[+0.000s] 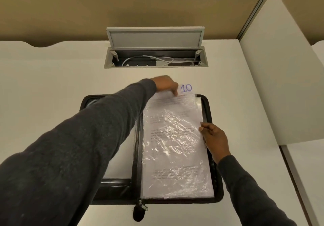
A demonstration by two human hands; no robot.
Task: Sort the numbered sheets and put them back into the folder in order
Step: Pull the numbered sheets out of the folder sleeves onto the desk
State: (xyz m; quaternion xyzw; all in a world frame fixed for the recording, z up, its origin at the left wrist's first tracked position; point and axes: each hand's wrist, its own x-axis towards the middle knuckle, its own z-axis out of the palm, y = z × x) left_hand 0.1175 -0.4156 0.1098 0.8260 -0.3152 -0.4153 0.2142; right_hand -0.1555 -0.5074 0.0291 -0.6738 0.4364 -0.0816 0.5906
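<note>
White desk (52, 78), open cable hatch (155, 47) (wires inside), beige wall (87, 6), side partition (280, 68).

bare desk (43, 78) left, open cable box (156, 57) beyond folder (217, 187)

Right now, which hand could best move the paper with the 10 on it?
Probably the left hand: its grip pinches the top of the numbered sheet, where it sticks out of the plastic sleeve. The right hand only holds the sleeve's right edge, steadying it.
</note>
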